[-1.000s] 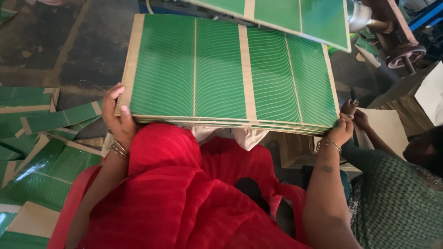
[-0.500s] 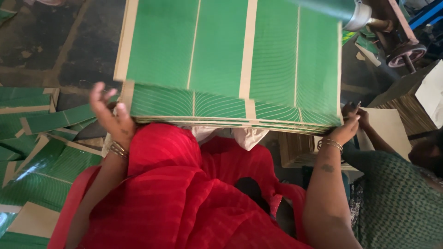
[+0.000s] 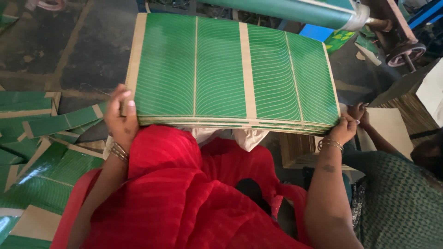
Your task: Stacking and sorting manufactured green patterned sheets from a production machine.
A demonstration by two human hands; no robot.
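Stack of green leaf-patterned laminated paper sheets with tan borders [image 3: 230, 78] | over red-draped lap, near edge | left hand [image 3: 121, 121] clasps near-left corner, right hand [image 3: 342, 129] pinches near-right corner | likely light, floppy, slippery; support both corners

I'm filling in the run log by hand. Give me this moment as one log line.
left hand: grips stack's near left corner | right hand: grips near right corner | stack of green sheets: flat, edges aligned | co-worker's hand: beside right corner
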